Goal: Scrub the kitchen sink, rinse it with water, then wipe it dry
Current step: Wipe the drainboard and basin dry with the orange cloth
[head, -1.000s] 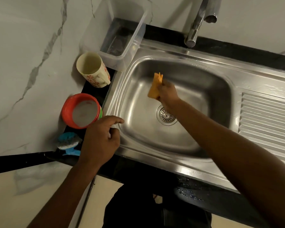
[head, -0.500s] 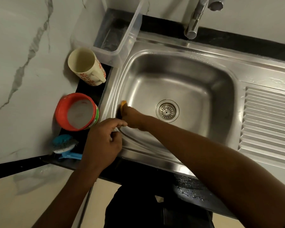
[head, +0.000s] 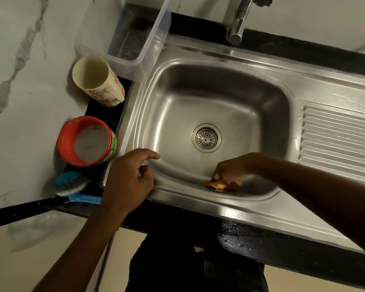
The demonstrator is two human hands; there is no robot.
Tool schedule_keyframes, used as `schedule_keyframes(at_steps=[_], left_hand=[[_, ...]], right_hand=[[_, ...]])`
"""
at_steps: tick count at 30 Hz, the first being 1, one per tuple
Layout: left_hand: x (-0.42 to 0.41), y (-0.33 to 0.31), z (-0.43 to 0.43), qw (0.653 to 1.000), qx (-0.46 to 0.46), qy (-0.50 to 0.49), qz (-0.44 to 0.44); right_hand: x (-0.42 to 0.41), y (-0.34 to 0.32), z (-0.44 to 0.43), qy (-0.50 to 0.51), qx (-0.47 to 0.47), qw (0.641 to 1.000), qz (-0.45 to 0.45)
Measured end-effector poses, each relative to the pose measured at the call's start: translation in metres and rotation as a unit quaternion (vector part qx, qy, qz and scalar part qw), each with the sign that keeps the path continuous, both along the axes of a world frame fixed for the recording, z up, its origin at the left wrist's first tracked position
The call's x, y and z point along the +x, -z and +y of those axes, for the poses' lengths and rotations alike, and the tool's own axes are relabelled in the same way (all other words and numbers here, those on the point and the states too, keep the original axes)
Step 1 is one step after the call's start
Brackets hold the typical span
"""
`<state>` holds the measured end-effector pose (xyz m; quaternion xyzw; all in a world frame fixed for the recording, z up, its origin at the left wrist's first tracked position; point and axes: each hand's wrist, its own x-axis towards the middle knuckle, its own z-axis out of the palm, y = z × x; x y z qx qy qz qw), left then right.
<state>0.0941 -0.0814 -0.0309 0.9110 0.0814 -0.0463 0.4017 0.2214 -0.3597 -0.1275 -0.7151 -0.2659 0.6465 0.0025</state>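
Observation:
The stainless steel sink (head: pixel 202 98) fills the middle of the view, its round drain (head: pixel 206 138) at the basin's centre. My right hand (head: pixel 230 169) reaches into the basin and grips an orange cloth (head: pixel 221 184), pressing it against the near wall of the basin. My left hand (head: pixel 129 178) rests on the sink's front left rim with its fingers loosely curled and holds nothing. The tap (head: pixel 238 20) stands behind the basin; no water runs from it.
Left of the sink stand a cream mug (head: pixel 97 81), a red tub of cleaning paste (head: pixel 86 141) and a blue scrub brush (head: pixel 72 186). A clear plastic container (head: pixel 139 32) sits at the back left. The ribbed drainboard (head: pixel 337 142) lies to the right. Water drops dot the black counter edge (head: pixel 240 239).
My right hand has swept the orange cloth from the basin's back, down its left wall, and along to the near wall. My left hand has stayed on the rim.

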Motion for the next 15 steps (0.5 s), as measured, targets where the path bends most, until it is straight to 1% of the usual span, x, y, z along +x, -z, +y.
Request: schedule_keyframes(at_steps=[3,5,7,10,13,14,15], left_hand=[[0.001,0.002,-0.007,1.0,0.003,0.016,0.006],[0.002,0.003,-0.009,1.0,-0.003,0.024,0.007],[0.004,0.003,-0.012,1.0,-0.004,0.03,0.003],[0.007,0.002,-0.016,0.999,-0.004,0.035,-0.006],[0.008,0.002,-0.022,0.999,-0.004,0.041,-0.007],[0.008,0.002,-0.024,0.999,-0.008,0.042,-0.003],[0.008,0.002,-0.026,0.999,-0.011,0.043,-0.001]], right_hand=[[0.001,-0.012,-0.026,-0.065,-0.052,0.996,-0.025],[0.0,-0.018,-0.032,-0.092,-0.066,0.993,-0.032],[0.007,-0.022,-0.037,-0.148,-0.098,0.983,-0.052],[0.015,-0.03,-0.048,-0.239,-0.154,0.953,-0.104],[0.029,-0.047,-0.06,-0.293,-0.164,0.93,-0.148],[0.038,-0.052,-0.065,-0.326,-0.165,0.915,-0.171],[0.049,-0.058,-0.069,-0.371,-0.161,0.892,-0.2]])
